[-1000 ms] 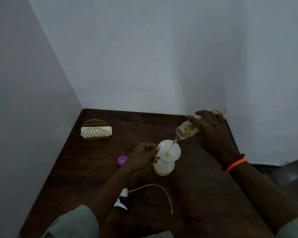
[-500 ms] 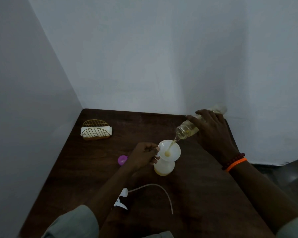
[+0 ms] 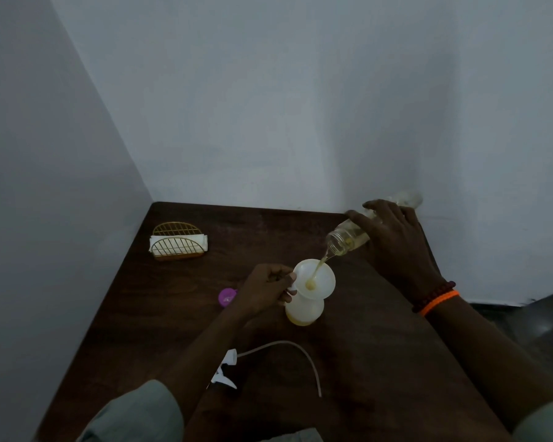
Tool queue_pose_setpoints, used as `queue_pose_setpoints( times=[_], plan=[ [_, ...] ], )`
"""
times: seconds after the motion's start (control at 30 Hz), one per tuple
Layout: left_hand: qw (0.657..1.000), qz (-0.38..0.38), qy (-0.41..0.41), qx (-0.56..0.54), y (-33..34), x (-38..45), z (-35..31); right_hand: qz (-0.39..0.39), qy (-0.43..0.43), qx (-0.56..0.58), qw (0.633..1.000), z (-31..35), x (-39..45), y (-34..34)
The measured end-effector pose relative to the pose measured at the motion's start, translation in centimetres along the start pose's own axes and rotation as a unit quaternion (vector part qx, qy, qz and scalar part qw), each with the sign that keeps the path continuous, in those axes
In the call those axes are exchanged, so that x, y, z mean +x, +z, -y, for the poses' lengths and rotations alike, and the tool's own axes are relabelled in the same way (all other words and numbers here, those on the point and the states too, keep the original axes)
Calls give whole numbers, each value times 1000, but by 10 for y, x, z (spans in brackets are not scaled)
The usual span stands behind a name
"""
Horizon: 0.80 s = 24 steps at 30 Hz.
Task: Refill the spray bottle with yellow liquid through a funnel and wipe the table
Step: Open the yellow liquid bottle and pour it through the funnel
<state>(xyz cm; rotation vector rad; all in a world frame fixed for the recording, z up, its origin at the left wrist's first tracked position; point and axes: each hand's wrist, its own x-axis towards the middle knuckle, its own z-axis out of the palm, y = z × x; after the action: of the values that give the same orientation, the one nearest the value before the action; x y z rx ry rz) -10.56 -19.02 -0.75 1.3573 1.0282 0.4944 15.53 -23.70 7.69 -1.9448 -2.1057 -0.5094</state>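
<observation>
A white spray bottle (image 3: 304, 309) stands upright on the dark wooden table (image 3: 358, 346), with a white funnel (image 3: 315, 279) seated in its neck. My left hand (image 3: 265, 290) grips the funnel's left rim and the bottle's neck. My right hand (image 3: 393, 240) holds a clear bottle (image 3: 348, 239) tilted mouth-down to the left. A thin yellow stream (image 3: 320, 267) runs from its mouth into the funnel. Yellow liquid shows at the spray bottle's base.
The detached spray head with its long white tube (image 3: 268, 355) lies near the table's front. A purple cap (image 3: 227, 296) sits left of my left hand. A gold wire napkin holder (image 3: 178, 242) stands at the back left. Walls close the back and left sides.
The clear bottle's rear end has lifted slightly, so it tilts a little more. The stream keeps running. My left hand has not moved.
</observation>
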Motion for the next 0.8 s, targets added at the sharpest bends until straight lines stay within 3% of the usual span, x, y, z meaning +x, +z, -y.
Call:
queue_pose_setpoints(
  times=[0.43,0.63,0.8],
  plan=[
    [1000,9,11,13,-1,0,0,4,22,38,999,9,-10,15],
    [1000,11,4,5,0,-1,-5,34,69,117,990,20,-15,30],
    [999,14,9,30,-2,-2,-9,71,126,232,962,27,-19,37]
  ],
)
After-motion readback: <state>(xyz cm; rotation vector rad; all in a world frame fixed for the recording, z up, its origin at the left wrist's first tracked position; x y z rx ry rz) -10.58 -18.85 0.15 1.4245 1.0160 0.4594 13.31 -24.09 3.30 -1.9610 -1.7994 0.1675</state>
